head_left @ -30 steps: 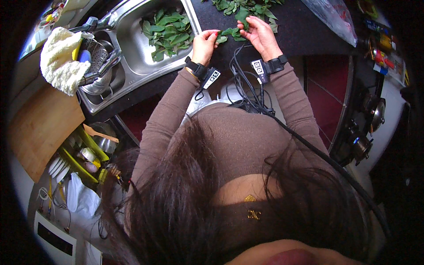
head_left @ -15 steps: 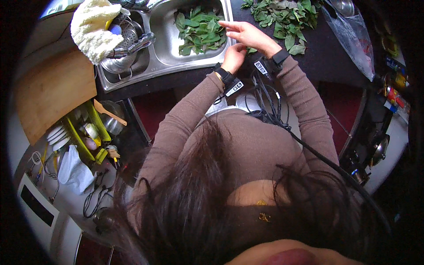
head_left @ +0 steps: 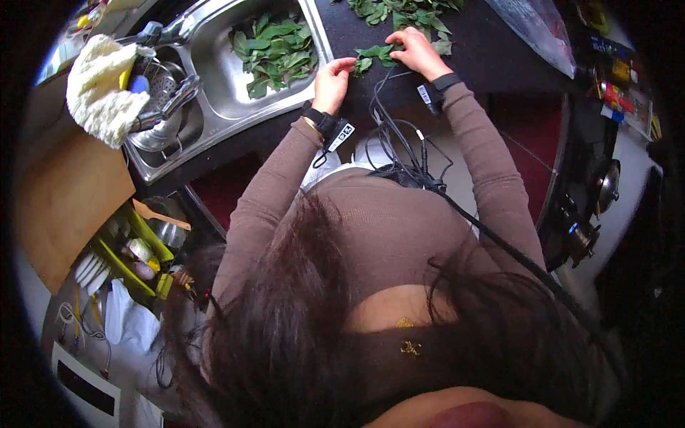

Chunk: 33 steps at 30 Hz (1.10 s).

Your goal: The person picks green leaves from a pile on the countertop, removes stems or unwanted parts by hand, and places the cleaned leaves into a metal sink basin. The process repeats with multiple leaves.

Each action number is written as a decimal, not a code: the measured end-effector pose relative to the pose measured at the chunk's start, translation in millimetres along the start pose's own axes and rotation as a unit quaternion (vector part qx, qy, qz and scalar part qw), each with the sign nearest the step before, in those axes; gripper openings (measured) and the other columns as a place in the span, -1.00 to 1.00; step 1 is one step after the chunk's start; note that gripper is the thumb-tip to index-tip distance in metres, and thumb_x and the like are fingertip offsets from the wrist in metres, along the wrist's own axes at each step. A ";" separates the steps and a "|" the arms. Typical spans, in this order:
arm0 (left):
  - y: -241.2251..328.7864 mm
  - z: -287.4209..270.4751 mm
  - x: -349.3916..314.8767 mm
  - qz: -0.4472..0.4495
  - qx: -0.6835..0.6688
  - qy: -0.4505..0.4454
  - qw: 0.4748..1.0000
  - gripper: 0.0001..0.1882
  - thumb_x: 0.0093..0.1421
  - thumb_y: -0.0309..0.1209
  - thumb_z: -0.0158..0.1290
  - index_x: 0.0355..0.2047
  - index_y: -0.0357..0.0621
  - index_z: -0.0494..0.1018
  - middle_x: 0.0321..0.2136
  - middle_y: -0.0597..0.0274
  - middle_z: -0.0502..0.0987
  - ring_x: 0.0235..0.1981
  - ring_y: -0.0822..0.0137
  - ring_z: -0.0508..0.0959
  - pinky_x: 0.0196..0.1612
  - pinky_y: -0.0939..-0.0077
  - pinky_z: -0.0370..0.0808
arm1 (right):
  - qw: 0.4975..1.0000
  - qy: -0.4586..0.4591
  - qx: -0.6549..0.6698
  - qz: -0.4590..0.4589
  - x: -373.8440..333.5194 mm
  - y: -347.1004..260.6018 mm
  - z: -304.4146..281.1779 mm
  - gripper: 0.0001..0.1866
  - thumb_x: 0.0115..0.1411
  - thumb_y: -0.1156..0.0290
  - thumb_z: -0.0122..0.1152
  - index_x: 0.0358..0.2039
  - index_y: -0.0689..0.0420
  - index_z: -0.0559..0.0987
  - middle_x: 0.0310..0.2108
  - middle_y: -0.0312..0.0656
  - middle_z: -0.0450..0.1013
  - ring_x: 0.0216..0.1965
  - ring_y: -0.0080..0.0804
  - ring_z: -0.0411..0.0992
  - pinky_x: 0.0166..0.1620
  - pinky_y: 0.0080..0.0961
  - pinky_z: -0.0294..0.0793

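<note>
Over the dark counter in front of me, a small green leafy sprig [head_left: 376, 53] stretches between my two hands. My right hand [head_left: 419, 55] pinches its right end with thumb and forefinger. At the other end, the fingers of my left hand [head_left: 331, 85] are closed on a leaf beside the sink's right rim. Loose green leaves [head_left: 275, 57] lie heaped in the right basin of the steel sink [head_left: 217, 89]. Beyond my right hand, a pile of leafy stems [head_left: 399, 10] rests on the counter, partly cut off by the picture's top edge.
A strainer [head_left: 163, 85] and a pale towel [head_left: 103, 93] are at the left basin. A clear plastic bag [head_left: 539, 32] lies at the counter's right. Black cables [head_left: 410, 153] hang before my body. A wooden board [head_left: 68, 207] and a green rack [head_left: 125, 264] stand lower left.
My right hand has drawn back from the sink toward the leafy pile and now grips a sprig. My left hand has come to the sprig's other end. The view has shifted right.
</note>
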State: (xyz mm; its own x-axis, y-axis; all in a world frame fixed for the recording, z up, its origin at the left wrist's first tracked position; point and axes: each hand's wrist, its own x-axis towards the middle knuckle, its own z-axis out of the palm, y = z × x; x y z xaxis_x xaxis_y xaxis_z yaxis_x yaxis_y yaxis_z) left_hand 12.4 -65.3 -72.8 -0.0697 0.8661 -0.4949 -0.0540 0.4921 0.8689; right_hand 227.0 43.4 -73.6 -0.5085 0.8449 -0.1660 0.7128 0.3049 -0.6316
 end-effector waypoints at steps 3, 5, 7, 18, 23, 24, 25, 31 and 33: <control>5.8 1.6 -1.0 0.030 0.010 0.027 0.999 -0.67 0.13 -0.66 -0.15 -0.12 -0.24 0.48 -0.22 0.17 0.55 -0.16 0.41 0.51 -0.10 0.60 0.41 | 0.998 0.029 -0.052 -0.008 1.8 -1.8 9.1 -0.80 -0.10 0.43 0.31 -0.38 0.06 0.57 -0.39 -0.10 0.39 -0.19 -0.12 0.39 -0.10 -0.29 0.39; 11.0 1.6 -1.2 0.032 0.034 0.045 0.998 -0.68 0.14 -0.65 -0.14 -0.12 -0.24 0.48 -0.22 0.17 0.54 -0.17 0.41 0.51 -0.10 0.61 0.41 | 0.998 0.019 -0.062 0.002 4.5 -4.7 3.3 -0.85 -0.10 0.44 0.30 -0.44 0.07 0.57 -0.40 -0.11 0.39 -0.19 -0.12 0.39 -0.12 -0.29 0.39; 18.0 2.5 0.3 0.043 0.037 0.041 0.998 -0.71 0.16 -0.62 -0.11 -0.11 -0.24 0.47 -0.21 0.18 0.54 -0.17 0.42 0.50 -0.11 0.61 0.41 | 0.999 0.050 0.002 -0.003 3.8 -10.0 -9.5 -0.89 -0.10 0.46 0.26 -0.48 0.08 0.57 -0.43 -0.12 0.45 -0.27 -0.14 0.43 -0.17 -0.32 0.42; 71.5 18.4 -4.7 -0.054 -0.257 -0.112 0.958 -0.61 0.22 -0.14 0.03 -0.16 -0.23 0.42 -0.25 0.27 0.49 -0.22 0.45 0.48 -0.22 0.59 0.44 | 0.975 0.065 0.212 0.024 -17.0 -82.7 -39.5 -0.90 0.03 0.61 0.13 -0.38 0.21 0.50 -0.42 -0.33 0.43 -0.39 -0.64 0.40 -0.26 -0.68 0.43; 73.8 18.9 -4.6 -0.022 -0.182 -0.104 0.978 -0.76 0.15 -0.35 0.13 -0.21 -0.19 0.46 -0.35 0.32 0.51 -0.38 0.48 0.49 -0.37 0.75 0.36 | 0.979 0.140 0.144 -0.048 -20.8 -95.6 -40.7 -0.87 -0.09 0.61 0.12 -0.47 0.19 0.55 -0.46 -0.23 0.43 -0.41 -0.44 0.44 -0.34 -0.57 0.43; 72.8 19.4 -3.4 -0.045 -0.175 -0.075 0.981 -0.77 0.08 -0.47 0.18 -0.24 -0.22 0.46 -0.41 0.31 0.52 -0.41 0.50 0.51 -0.34 0.68 0.46 | 0.975 0.155 0.151 -0.046 -20.9 -95.1 -39.5 -0.88 -0.09 0.62 0.12 -0.48 0.18 0.55 -0.45 -0.23 0.43 -0.40 -0.45 0.45 -0.33 -0.57 0.44; 71.3 19.9 -2.7 -0.023 -0.197 -0.080 0.977 -0.77 0.08 -0.50 0.17 -0.24 -0.22 0.46 -0.41 0.31 0.52 -0.41 0.50 0.50 -0.34 0.68 0.46 | 0.970 0.172 0.161 -0.054 -20.6 -93.6 -37.7 -0.88 -0.09 0.63 0.12 -0.49 0.18 0.55 -0.45 -0.24 0.43 -0.39 -0.45 0.45 -0.32 -0.57 0.45; 73.0 22.1 -1.2 0.014 -0.212 -0.070 0.975 -0.71 0.08 -0.61 0.13 -0.16 -0.22 0.42 -0.34 0.24 0.52 -0.36 0.47 0.51 -0.31 0.67 0.48 | 0.915 0.256 0.292 0.109 -19.9 -67.9 -40.2 -0.92 0.11 0.51 0.18 -0.36 0.20 0.55 -0.30 -0.24 0.50 -0.25 -0.43 0.50 -0.19 -0.54 0.50; 75.7 22.4 -2.2 0.019 -0.209 -0.072 0.975 -0.69 0.08 -0.62 0.11 -0.13 -0.22 0.41 -0.30 0.22 0.52 -0.32 0.46 0.51 -0.28 0.66 0.49 | 0.822 0.170 0.510 0.186 -25.6 -64.1 -42.9 -0.74 0.19 0.37 0.14 -0.16 0.23 0.46 -0.20 -0.20 0.48 -0.18 -0.39 0.48 -0.14 -0.50 0.50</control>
State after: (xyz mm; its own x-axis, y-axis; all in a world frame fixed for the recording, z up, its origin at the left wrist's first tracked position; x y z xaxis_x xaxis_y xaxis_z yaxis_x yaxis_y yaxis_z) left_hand 30.8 -28.0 -5.6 0.0589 0.9012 -0.4293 -0.4575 0.4066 0.7908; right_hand 215.1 21.0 3.6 -0.0583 0.9232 -0.3800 -0.0758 -0.3836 -0.9204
